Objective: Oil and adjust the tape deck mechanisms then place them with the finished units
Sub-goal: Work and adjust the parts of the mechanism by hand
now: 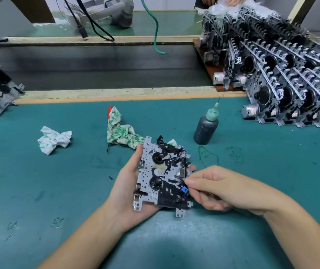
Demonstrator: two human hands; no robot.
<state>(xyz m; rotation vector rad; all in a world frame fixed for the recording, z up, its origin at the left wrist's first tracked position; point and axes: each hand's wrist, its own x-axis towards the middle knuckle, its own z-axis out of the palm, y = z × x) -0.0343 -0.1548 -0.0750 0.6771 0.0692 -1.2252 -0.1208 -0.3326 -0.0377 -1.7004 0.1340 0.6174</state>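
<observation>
Cradling tape deck mechanism (161, 177) in left hand (128, 189), fingers curled under; right hand (213, 188) fingertips pinch at its edge by blue part (184, 189); oil bottle (205, 129) nearby on mat.

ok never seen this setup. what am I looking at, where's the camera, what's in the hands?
There is no robot: one head-worn camera looks down at a person's two bare hands over a green bench. The left hand cradles a tape deck mechanism, a metal plate with black gears. The right hand pinches at a small part on its right edge, near a blue piece. On the bench lie an oil bottle, two crumpled rags, and a stack of mechanisms at the right.
</observation>
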